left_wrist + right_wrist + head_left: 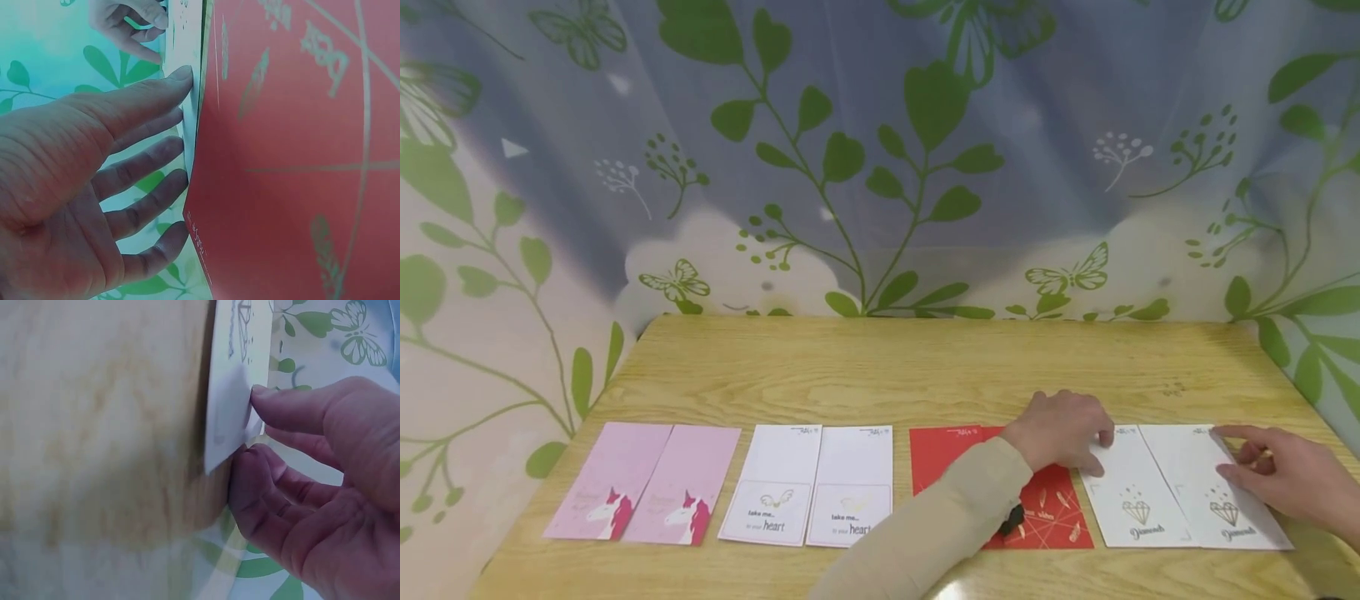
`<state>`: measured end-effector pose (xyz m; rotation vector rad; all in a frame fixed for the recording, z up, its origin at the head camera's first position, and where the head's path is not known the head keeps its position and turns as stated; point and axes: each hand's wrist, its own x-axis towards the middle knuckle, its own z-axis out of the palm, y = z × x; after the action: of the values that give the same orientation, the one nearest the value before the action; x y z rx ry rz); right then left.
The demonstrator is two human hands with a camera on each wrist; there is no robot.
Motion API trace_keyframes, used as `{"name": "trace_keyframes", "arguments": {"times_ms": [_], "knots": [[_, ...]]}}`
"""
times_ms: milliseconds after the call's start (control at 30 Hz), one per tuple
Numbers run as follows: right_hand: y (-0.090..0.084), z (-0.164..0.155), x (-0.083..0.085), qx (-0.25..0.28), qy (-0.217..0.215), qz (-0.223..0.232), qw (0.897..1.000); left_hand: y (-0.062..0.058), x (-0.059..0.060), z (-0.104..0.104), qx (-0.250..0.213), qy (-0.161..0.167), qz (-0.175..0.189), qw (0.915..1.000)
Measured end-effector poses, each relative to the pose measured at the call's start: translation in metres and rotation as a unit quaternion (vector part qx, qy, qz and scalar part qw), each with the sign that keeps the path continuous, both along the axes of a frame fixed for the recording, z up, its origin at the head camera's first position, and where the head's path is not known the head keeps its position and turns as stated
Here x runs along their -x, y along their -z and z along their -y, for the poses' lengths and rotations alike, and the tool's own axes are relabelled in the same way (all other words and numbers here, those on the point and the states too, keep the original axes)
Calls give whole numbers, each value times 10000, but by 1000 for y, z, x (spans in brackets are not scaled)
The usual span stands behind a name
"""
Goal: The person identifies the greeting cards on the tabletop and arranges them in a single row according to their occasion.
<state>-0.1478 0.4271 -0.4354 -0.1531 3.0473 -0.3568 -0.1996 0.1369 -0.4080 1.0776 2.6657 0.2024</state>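
Two white cards with a gold diamond print lie side by side at the right: a left one (1131,479) and a right one (1187,467). My left hand (1060,427) reaches over the red cards, its spread, slightly bent fingertips at the left white card's upper left edge. At the right white card's outer edge is my right hand (1292,471), its index finger at the top corner and its thumb on the card face. In the right wrist view, the other fingers of that hand (306,481) bend beside the card edge. A red card (300,150) fills much of the left wrist view.
Further left on the wooden table (880,367) lie two pink unicorn cards (685,475) and two white "take me to your heart" cards (853,467). My left forearm (932,525) partly covers the pair of red cards (943,454). A leaf-patterned curtain (865,167) hangs behind the table.
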Motion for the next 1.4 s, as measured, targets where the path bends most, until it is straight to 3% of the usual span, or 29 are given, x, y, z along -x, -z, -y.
{"name": "trace_keyframes", "arguments": {"times_ms": [200, 433, 567, 700, 867, 1067, 1333, 1400], "knots": [[2, 0, -1, 116, -20, -127, 9999, 0, 2, 1, -42, -30, 103, 9999], [5, -1, 3, 234, 72, 231, 9994, 1, 3, 5, -93, -68, 196, 9997], [6, -2, 4, 334, 101, 200, 9992, 1, 3, 7, -85, -53, 225, 9997], [4, -2, 3, 391, 282, 85, 9988, -1, 6, 16, -221, -60, 100, 9997], [3, 0, 0, 319, 425, -78, 9986, -7, 12, 43, -454, -87, -271, 9986], [6, 1, -6, 319, 580, -297, 9974, -13, 14, 82, -746, -373, -383, 9958], [3, 16, -14, 598, 383, -1167, 9906, -19, 2, 150, -1119, -733, -429, 9901], [-1, 21, -14, 630, 359, -1171, 9905, -20, -1, 169, -1165, -802, -538, 9885]]}}
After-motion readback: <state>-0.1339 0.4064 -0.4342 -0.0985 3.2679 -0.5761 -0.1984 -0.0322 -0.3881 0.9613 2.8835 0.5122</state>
